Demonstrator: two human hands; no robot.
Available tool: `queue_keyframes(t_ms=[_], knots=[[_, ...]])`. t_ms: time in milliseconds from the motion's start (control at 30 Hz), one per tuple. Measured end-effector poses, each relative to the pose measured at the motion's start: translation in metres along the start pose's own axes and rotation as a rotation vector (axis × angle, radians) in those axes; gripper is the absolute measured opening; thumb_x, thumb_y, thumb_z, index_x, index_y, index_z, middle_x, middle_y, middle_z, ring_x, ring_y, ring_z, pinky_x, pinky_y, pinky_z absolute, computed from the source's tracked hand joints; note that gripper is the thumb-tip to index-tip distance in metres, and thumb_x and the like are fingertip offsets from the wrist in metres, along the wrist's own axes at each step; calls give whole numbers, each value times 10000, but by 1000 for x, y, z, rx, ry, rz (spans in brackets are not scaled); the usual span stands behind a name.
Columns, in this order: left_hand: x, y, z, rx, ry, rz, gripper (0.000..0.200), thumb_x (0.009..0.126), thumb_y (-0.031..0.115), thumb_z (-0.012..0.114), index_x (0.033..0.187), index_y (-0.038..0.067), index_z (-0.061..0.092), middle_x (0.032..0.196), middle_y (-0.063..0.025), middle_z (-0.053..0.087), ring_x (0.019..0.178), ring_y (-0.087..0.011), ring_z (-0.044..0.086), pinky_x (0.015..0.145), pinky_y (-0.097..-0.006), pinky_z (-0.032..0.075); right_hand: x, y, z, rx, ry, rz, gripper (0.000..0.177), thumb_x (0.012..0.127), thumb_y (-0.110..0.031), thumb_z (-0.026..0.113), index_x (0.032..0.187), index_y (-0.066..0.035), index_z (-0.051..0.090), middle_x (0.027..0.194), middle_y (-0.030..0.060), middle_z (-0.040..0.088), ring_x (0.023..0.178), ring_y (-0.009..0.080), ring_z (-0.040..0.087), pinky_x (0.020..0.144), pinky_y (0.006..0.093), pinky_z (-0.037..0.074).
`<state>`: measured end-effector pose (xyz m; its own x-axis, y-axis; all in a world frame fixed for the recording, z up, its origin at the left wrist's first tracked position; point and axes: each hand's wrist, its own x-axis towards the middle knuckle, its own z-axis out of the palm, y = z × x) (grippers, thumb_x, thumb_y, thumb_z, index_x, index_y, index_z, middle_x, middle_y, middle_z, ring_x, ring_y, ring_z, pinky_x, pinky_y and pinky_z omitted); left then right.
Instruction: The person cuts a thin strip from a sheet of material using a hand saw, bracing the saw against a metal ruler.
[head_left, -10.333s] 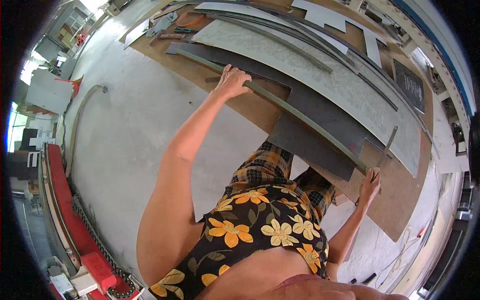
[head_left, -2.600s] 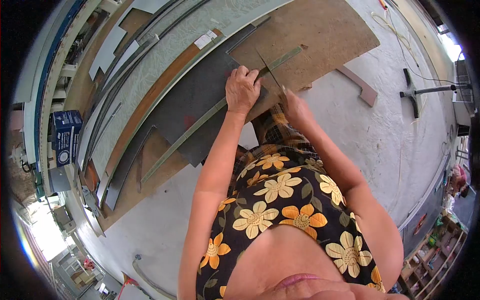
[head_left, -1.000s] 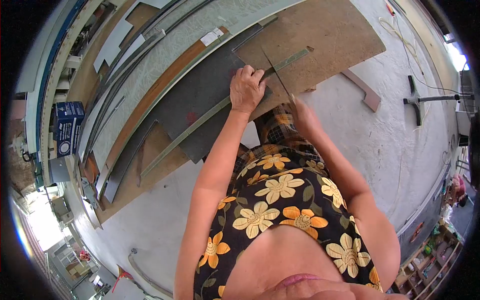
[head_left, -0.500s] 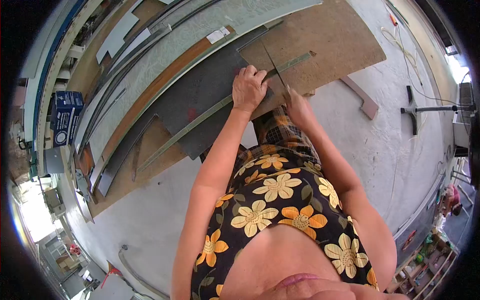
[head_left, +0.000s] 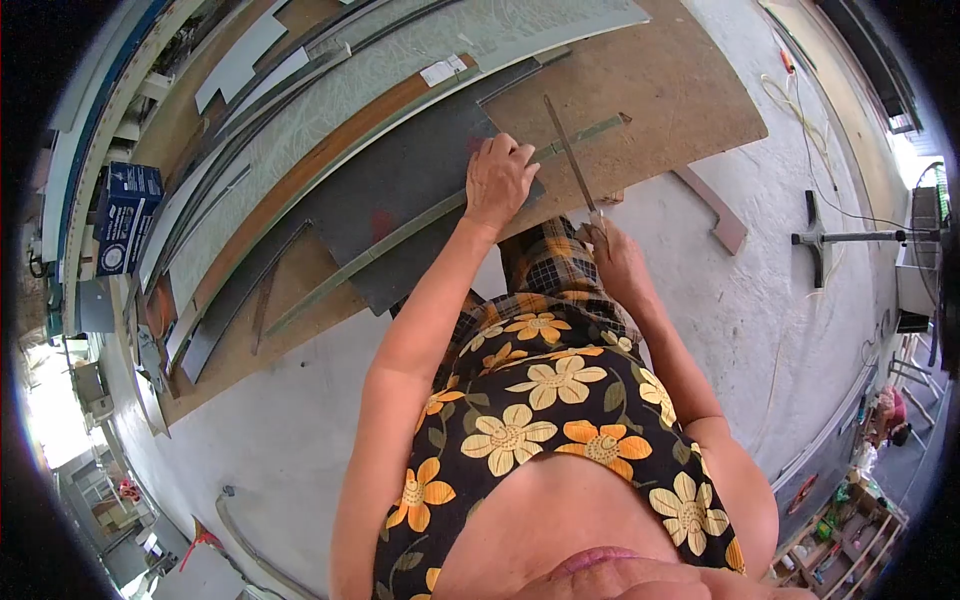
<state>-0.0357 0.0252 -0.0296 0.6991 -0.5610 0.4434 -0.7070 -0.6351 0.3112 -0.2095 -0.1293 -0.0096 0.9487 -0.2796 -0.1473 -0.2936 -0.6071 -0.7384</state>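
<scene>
My left hand (head_left: 498, 180) presses down on a long, thin greenish strip (head_left: 400, 237), its fingers curled over it. The strip runs slantwise across a dark grey sheet (head_left: 390, 195), and its far end lies over a brown board (head_left: 660, 75). In my right hand (head_left: 618, 258), closed round the handle end, is a long narrow blade (head_left: 570, 155). It points away from me and crosses the strip to the right of my left hand. Whether the blade has teeth, I cannot make out.
Patterned pale sheets (head_left: 350, 100) and a brown strip (head_left: 330, 155) lie behind the grey sheet. A blue box (head_left: 130, 215) stands at the left. On the right are a notched pinkish piece (head_left: 715, 210), a black T-shaped stand (head_left: 820, 238) and a cable. Another person (head_left: 885, 415) is far right.
My right hand has drawn back toward my body with the blade, whose flat side now shows more. My left hand stays in place on the strip.
</scene>
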Motion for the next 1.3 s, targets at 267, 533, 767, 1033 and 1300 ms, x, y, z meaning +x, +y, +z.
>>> queue_keyframes(t_ms=[267, 533, 767, 1033, 1300], knots=[[-7, 12, 3, 118, 92, -6, 284, 758, 218, 742, 1025, 138, 689, 950, -33, 584, 911, -226, 557, 770, -383, 455, 18, 10, 8, -97, -36, 26, 293, 1006, -253, 407, 1046, -5, 558, 927, 275, 629, 910, 485, 575, 740, 517, 456], [-1, 17, 3, 32, -58, -150, 258, 792, 233, 735, 1006, 94, 693, 1009, -62, 562, 966, -254, 561, 803, -407, 466, 14, 15, 0, -128, -83, 18, 258, 998, -227, 430, 1039, 1, 543, 924, 291, 617, 904, 494, 563, 736, 528, 443], [-1, 17, 4, 35, -63, -150, 269, 807, 247, 733, 1006, 72, 689, 990, -58, 573, 966, -264, 570, 813, -412, 481, 15, 17, -5, -135, -132, 46, 244, 999, -211, 425, 1057, -6, 545, 937, 290, 621, 913, 492, 568, 734, 525, 448], [-5, 18, 5, 73, -54, -87, 185, 789, 215, 710, 943, 115, 686, 947, -31, 585, 947, -247, 561, 776, -405, 474, 79, 6, 12, -99, -36, -121, 282, 922, -164, 469, 1149, -18, 550, 944, 300, 626, 919, 486, 586, 770, 551, 465], [-3, 19, 1, 71, -53, -57, 205, 778, 169, 690, 974, 109, 677, 966, -51, 604, 958, -277, 572, 787, -428, 476, 31, 30, 36, -52, 12, 2, 306, 884, -132, 502, 1172, -36, 534, 934, 298, 632, 899, 473, 606, 758, 549, 475]])
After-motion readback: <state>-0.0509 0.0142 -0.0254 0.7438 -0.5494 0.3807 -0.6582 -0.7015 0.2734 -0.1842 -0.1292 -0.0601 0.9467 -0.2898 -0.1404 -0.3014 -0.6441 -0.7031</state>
